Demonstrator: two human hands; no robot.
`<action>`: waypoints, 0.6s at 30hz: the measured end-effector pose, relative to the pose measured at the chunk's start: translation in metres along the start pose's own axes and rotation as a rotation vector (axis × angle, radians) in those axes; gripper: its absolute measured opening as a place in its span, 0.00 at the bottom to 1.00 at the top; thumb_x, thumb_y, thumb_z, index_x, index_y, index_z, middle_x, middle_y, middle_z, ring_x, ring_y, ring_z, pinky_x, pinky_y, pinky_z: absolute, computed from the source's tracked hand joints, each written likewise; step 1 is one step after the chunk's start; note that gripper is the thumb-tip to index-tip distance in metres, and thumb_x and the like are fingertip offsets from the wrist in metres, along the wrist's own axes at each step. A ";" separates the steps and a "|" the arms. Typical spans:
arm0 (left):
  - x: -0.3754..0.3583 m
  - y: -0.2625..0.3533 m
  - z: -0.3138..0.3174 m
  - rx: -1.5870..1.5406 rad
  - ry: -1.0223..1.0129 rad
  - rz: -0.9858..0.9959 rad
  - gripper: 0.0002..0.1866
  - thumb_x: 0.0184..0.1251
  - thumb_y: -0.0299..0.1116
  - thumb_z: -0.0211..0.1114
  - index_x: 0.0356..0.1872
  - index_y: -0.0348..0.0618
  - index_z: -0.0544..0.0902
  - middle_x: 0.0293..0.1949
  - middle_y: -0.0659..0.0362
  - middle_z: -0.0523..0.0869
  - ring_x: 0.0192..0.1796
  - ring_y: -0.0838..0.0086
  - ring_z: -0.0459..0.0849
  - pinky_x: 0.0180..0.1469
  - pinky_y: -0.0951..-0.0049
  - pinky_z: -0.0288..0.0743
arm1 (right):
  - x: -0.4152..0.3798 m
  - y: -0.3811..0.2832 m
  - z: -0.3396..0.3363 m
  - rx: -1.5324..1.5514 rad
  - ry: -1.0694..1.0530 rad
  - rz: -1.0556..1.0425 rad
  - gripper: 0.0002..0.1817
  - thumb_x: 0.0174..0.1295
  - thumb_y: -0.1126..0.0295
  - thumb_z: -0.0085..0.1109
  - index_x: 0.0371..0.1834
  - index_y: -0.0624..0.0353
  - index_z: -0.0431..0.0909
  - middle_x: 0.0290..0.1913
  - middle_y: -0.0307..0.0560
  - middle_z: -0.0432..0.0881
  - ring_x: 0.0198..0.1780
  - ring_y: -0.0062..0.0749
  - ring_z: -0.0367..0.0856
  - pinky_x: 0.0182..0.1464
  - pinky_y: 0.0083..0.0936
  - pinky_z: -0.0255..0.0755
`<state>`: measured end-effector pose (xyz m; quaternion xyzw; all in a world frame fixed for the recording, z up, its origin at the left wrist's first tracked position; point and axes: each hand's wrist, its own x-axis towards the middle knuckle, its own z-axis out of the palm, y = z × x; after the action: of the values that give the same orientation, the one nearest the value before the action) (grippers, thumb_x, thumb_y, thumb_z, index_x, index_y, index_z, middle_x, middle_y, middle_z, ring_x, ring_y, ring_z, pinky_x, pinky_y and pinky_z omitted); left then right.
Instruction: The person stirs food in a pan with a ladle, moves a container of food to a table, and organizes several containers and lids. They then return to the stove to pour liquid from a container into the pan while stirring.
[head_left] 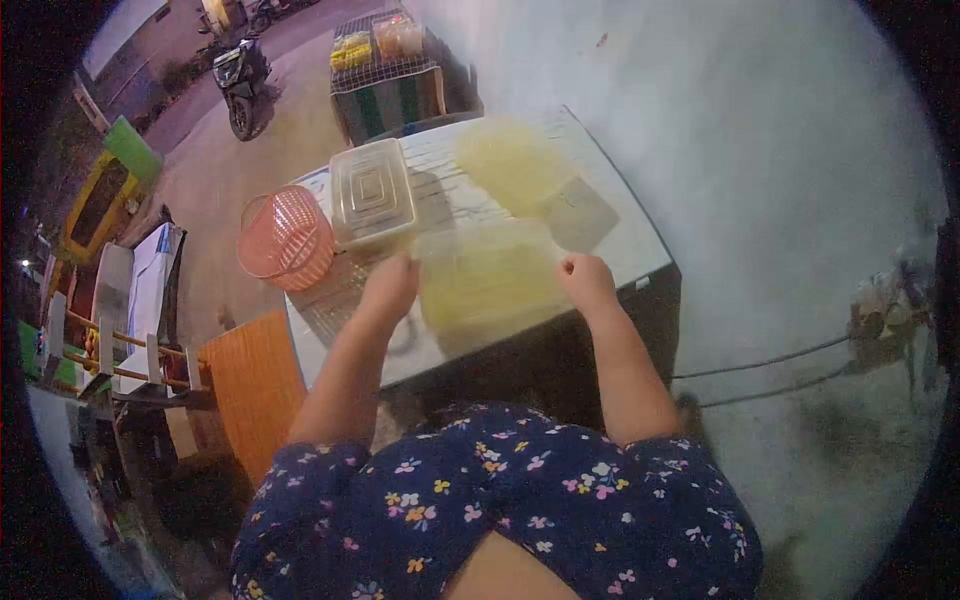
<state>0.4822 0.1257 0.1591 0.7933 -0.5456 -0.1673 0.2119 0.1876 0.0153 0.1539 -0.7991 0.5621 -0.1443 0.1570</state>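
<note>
A clear rectangular tub (pixel 485 275) with something yellow in it, blurred by motion, hangs over the front part of the white table (pixel 635 245). My left hand (pixel 392 285) is closed on its left rim, and my right hand (pixel 588 280) is closed at its right rim. Behind the tub, a blurred pale yellow round item (pixel 515 165) lies on the table. Left of the tub stands a lidded clear plastic container (pixel 373 190), and beside that a pink openwork basket (pixel 287 240).
Beyond the table is a smaller stand (pixel 388 105) bearing yellow and orange packages. An orange panel (pixel 252 385) stands at the near left, beside a wooden rack (pixel 130 355). A motorcycle (pixel 240 85) is parked at the far left.
</note>
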 end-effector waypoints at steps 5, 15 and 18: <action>0.007 0.011 -0.022 0.002 0.006 -0.033 0.17 0.67 0.43 0.54 0.40 0.36 0.79 0.40 0.41 0.82 0.45 0.46 0.80 0.48 0.53 0.71 | -0.006 -0.012 -0.006 -0.036 0.053 -0.027 0.11 0.55 0.66 0.54 0.26 0.62 0.81 0.29 0.59 0.81 0.34 0.54 0.81 0.38 0.43 0.74; 0.023 0.010 -0.040 -0.432 0.389 0.222 0.17 0.72 0.41 0.53 0.35 0.33 0.77 0.29 0.47 0.81 0.32 0.58 0.78 0.37 0.63 0.70 | 0.008 -0.048 -0.055 0.180 0.331 -0.120 0.12 0.56 0.67 0.56 0.21 0.64 0.77 0.25 0.58 0.78 0.30 0.52 0.78 0.35 0.41 0.71; 0.025 0.005 -0.039 -0.481 0.372 0.273 0.16 0.73 0.39 0.52 0.40 0.32 0.78 0.33 0.46 0.82 0.35 0.61 0.80 0.40 0.64 0.71 | 0.009 -0.054 -0.060 0.210 0.296 -0.092 0.11 0.57 0.67 0.56 0.21 0.64 0.77 0.26 0.57 0.78 0.31 0.51 0.77 0.35 0.40 0.71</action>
<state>0.5057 0.1069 0.1942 0.6571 -0.5438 -0.1136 0.5095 0.2120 0.0182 0.2316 -0.7733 0.5239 -0.3250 0.1483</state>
